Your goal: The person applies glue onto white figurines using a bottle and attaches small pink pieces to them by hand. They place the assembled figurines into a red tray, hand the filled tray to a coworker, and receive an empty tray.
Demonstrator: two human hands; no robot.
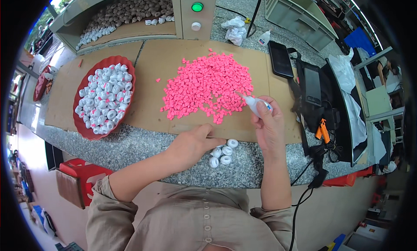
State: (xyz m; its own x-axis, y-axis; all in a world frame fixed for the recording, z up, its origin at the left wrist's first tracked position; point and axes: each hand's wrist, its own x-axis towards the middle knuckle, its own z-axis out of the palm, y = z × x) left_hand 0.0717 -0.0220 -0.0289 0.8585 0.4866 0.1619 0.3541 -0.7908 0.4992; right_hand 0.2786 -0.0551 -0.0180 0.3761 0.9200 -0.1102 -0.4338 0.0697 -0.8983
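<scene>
My right hand (268, 120) is closed round a small white glue bottle (257, 106). Its thin nozzle points left, over the edge of a heap of small pink pieces (204, 83) on the cardboard. My left hand (193, 146) is palm down at the cardboard's near edge, with some fingers curled and one digit reaching out, its tip close to a small cluster of white ring-shaped pieces (226, 150). I see nothing held in it, though part of its underside is hidden. The rings lie on the speckled stone tabletop (173, 175) between my hands.
A red scalloped tray (79, 127) at left holds many white rings, some with pink bits. Behind stands a cabinet (199, 27) with a lit green button and heaped pieces. A phone (281, 59), a dark strapped bag (313, 92) and a grey crate (299, 20) are at right.
</scene>
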